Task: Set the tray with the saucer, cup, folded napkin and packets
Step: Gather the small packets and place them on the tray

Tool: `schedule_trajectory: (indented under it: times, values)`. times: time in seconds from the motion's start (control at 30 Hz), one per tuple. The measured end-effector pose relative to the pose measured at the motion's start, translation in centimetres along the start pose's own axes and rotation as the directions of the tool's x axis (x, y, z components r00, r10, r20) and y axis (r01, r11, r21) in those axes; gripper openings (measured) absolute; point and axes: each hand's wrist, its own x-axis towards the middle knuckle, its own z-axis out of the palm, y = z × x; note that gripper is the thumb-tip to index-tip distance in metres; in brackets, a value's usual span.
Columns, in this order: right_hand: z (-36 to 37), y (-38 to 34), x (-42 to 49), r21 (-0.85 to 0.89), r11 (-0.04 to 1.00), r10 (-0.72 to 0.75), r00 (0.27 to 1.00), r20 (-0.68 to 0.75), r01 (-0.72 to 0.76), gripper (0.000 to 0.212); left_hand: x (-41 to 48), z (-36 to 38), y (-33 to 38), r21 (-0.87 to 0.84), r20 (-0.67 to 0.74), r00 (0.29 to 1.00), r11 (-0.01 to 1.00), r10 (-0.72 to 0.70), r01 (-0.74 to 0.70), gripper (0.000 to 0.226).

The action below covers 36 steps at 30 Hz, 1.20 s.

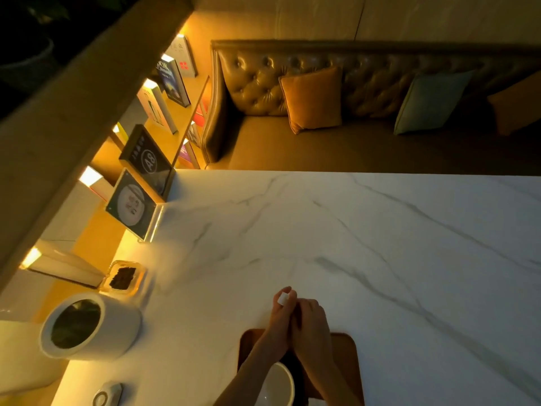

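Left hand [279, 316] fingers pinched on small white packet [283, 298], probably; right hand [310, 320] curled alongside, grip unclear.

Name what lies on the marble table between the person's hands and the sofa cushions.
Nothing: in the head view that stretch of the marble table is bare from the left hand and right hand to its far edge.

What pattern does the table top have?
White marble with grey veins on the table top, clearest in the head view.
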Motion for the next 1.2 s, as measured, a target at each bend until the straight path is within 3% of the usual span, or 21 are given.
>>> schedule_trajectory:
  times: [0.13,0.23,0.3,0.4,0.5,0.73,0.97,1.2]
  values:
    - [-1.3,-0.5,-1.8,0.193,0.98,-0.086,0.985,0.148,0.057,0.018,-2.7,-1.0,0.5,-0.102,-0.02,0.997,0.991,0.08,-0.082,0.027]
    - [-2.7,-0.7,-3.0,0.355,0.922,0.135,0.988,0.08,-0.155,0.019,-5.0,-1.1,1.2,-0.152,-0.001,0.992,0.981,0.123,-0.122,0.025]
    - [-3.5,-0.9,-4.0,0.535,0.803,0.21,0.965,0.156,-0.262,0.021,-6.6,-1.2,1.4,-0.144,0.01,0.984,0.974,0.178,-0.175,0.029]
    - [-3.9,-1.6,-5.5,0.697,0.644,0.196,0.948,0.25,-0.317,0.029,-8.9,-1.5,1.0,-0.12,0.038,0.965,0.96,0.26,-0.254,0.025]
    - [-3.9,-2.5,-7.1,0.714,0.652,0.117,0.964,0.239,-0.256,0.028,-10.5,-2.3,0.0,-0.095,0.045,0.952,0.949,0.304,-0.299,0.024]
    - [-5.1,-3.4,-9.0,0.606,0.786,-0.035,0.97,0.239,-0.121,0.028,-14.1,-4.7,0.1,-0.007,0.111,0.925,0.931,0.362,-0.364,0.032]
    - [-5.7,-4.8,-9.7,0.67,0.743,-0.143,0.978,0.151,0.005,0.036,-15.8,-5.1,1.8,0.131,0.17,0.863,0.857,0.475,-0.498,0.034]
    - [-6.9,-5.0,-9.7,0.596,0.788,-0.21,0.978,0.02,0.157,0.039,-16.7,-4.8,3.0,0.323,0.159,0.788,0.723,0.595,-0.611,0.02]
